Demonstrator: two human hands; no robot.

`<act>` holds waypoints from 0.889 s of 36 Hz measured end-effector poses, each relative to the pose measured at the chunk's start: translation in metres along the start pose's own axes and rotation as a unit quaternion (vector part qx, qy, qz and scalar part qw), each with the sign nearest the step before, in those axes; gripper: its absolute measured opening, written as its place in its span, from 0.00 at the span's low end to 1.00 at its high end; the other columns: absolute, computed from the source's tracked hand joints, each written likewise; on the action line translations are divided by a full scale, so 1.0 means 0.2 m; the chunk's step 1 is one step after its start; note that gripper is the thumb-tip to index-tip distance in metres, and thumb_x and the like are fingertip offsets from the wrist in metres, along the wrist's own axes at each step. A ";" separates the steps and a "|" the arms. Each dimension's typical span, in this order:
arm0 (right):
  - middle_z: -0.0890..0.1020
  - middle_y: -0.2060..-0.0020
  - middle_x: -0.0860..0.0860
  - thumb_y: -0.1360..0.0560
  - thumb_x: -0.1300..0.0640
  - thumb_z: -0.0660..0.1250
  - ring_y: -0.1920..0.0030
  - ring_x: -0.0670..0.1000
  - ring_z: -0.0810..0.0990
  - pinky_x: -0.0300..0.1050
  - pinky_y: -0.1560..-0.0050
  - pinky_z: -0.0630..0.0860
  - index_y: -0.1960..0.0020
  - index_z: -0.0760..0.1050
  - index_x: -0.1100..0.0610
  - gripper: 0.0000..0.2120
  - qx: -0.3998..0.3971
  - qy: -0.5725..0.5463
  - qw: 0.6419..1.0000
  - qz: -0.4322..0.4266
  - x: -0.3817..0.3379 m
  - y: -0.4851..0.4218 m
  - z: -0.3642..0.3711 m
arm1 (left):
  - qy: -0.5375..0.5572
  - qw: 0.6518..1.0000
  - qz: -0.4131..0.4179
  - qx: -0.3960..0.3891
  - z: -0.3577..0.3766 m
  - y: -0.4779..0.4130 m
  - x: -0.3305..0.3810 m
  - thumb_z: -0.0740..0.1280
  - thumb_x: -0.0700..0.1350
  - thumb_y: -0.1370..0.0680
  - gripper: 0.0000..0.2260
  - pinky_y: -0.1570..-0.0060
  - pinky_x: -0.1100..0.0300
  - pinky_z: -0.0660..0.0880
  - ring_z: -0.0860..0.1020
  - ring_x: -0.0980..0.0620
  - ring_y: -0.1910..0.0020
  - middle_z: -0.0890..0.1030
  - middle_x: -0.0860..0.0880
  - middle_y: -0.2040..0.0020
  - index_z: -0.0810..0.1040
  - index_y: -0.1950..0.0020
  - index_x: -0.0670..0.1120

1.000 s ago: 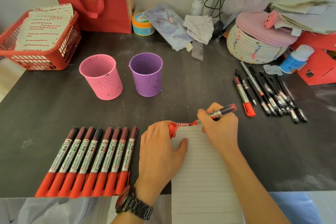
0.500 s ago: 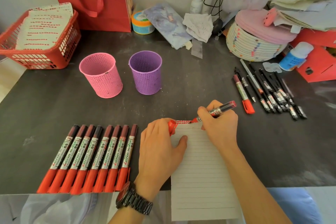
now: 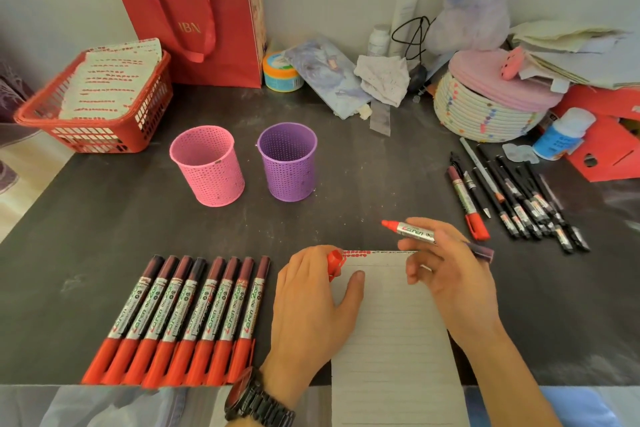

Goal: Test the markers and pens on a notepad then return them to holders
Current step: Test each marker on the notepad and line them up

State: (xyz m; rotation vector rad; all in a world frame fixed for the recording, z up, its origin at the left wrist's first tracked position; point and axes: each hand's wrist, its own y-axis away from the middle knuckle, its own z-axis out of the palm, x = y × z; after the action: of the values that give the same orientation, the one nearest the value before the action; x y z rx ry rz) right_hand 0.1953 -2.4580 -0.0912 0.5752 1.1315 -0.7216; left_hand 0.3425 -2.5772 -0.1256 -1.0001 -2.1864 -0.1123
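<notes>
A lined notepad (image 3: pixel 391 340) lies at the table's near edge, with red marks along its top. My left hand (image 3: pixel 311 302) rests on the pad's left side and holds a red cap (image 3: pixel 335 262) between its fingers. My right hand (image 3: pixel 446 274) holds an uncapped red marker (image 3: pixel 415 231) above the pad's top right corner, tip pointing left. A row of several capped red markers (image 3: pixel 183 319) lies to the left. A pink holder (image 3: pixel 207 165) and a purple holder (image 3: pixel 288 161) stand beyond. Several pens (image 3: pixel 519 198) and one red marker (image 3: pixel 467 203) lie at the right.
A red basket (image 3: pixel 100 135) of marked papers sits at the far left, a red bag (image 3: pixel 194 10) behind it. A woven basket (image 3: pixel 485 111), a blue bottle (image 3: pixel 561 133) and paper clutter crowd the back right. The dark tabletop (image 3: pixel 104 218) ends at the near edge.
My right hand lifted the marker off the notepad's top edge and turned it so the tip points left. My left hand stayed on the pad with the cap.
</notes>
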 end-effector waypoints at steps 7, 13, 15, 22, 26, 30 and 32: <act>0.83 0.69 0.60 0.18 0.63 0.61 0.77 0.53 0.74 0.41 0.75 0.72 0.63 0.78 0.52 0.17 0.093 0.015 0.995 -0.028 0.03 0.10 -0.05 | 0.043 0.999 0.004 0.007 -0.01 0.03 0.02 0.55 0.61 0.20 0.11 0.64 0.67 0.63 0.71 0.58 0.56 0.69 0.61 0.63 0.67 0.56 0.57; 0.81 0.71 0.58 0.25 0.53 0.67 0.76 0.51 0.74 0.39 0.75 0.71 0.65 0.80 0.51 0.10 0.107 0.029 0.993 -0.033 0.05 0.08 -0.02 | 0.069 0.997 0.005 -0.044 0.00 0.05 -0.01 0.48 0.67 0.22 0.11 0.57 0.60 0.70 0.75 0.58 0.54 0.76 0.63 0.55 0.61 0.42 0.69; 0.81 0.72 0.58 0.26 0.52 0.69 0.76 0.51 0.75 0.39 0.75 0.71 0.65 0.80 0.51 0.10 0.103 0.028 0.994 -0.030 0.05 0.09 -0.02 | 0.100 0.994 -0.009 -0.038 0.00 0.05 -0.02 0.50 0.68 0.23 0.09 0.62 0.56 0.71 0.76 0.56 0.59 0.76 0.61 0.61 0.56 0.44 0.72; 0.81 0.73 0.57 0.27 0.41 0.70 0.77 0.51 0.73 0.39 0.75 0.70 0.65 0.78 0.52 0.16 0.112 0.090 0.989 -0.035 0.06 0.09 -0.03 | 0.064 0.996 0.032 -0.061 -0.01 0.05 -0.02 0.50 0.66 0.22 0.08 0.64 0.62 0.66 0.75 0.58 0.61 0.75 0.63 0.59 0.59 0.47 0.67; 0.81 0.73 0.56 0.27 0.42 0.69 0.77 0.51 0.74 0.39 0.75 0.70 0.65 0.79 0.51 0.15 0.110 0.092 0.989 -0.039 0.06 0.09 -0.03 | 0.048 0.995 0.049 -0.074 -0.02 0.04 -0.01 0.53 0.64 0.20 0.11 0.56 0.70 0.68 0.74 0.63 0.49 0.74 0.66 0.48 0.70 0.43 0.65; 0.81 0.73 0.56 0.28 0.42 0.69 0.77 0.50 0.74 0.38 0.76 0.70 0.64 0.80 0.52 0.15 0.099 0.098 0.989 -0.040 0.07 0.10 -0.03 | 0.054 0.994 0.049 -0.076 -0.03 0.03 -0.01 0.57 0.62 0.21 0.15 0.53 0.69 0.70 0.74 0.64 0.48 0.73 0.67 0.47 0.74 0.38 0.62; 0.81 0.73 0.57 0.28 0.42 0.69 0.76 0.50 0.74 0.38 0.76 0.70 0.63 0.80 0.53 0.15 0.092 0.101 0.990 -0.040 0.07 0.10 -0.03 | 0.047 0.994 0.053 -0.082 -0.03 0.03 -0.01 0.56 0.62 0.21 0.16 0.51 0.69 0.70 0.74 0.65 0.49 0.72 0.68 0.48 0.75 0.37 0.61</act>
State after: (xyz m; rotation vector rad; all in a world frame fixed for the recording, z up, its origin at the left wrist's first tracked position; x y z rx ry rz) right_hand 0.2101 -2.4439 -0.1048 0.7767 1.2891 -0.8575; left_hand 0.3511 -2.5763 -0.1239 -1.1765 -2.0586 -0.2880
